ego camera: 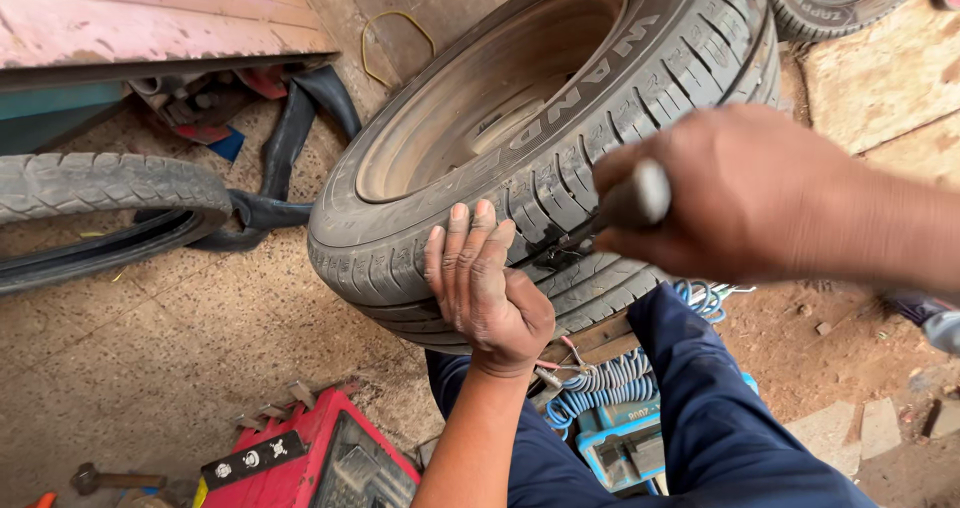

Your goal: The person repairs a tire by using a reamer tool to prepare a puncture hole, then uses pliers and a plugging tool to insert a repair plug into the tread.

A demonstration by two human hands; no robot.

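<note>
A large car tyre (520, 138) on its dusty wheel rim (480, 98) leans tilted in front of me, resting against my knees in blue trousers (700, 408). My left hand (485, 288) lies flat with fingers together on the tread at the tyre's lower edge. My right hand (730, 193) is closed around the handle of a metal tool (630, 200), whose tip points into the tread just right of my left fingers. The tool's tip is dark and hard to make out.
A second tyre (100, 193) and a black inner tube (290, 158) lie on the gritty floor at left. A red toolbox (310, 458) sits bottom centre, a hammer (105, 480) beside it. A blue device with a coiled blue hose (610, 388) lies under my legs. Another tyre (840, 3) is at top right.
</note>
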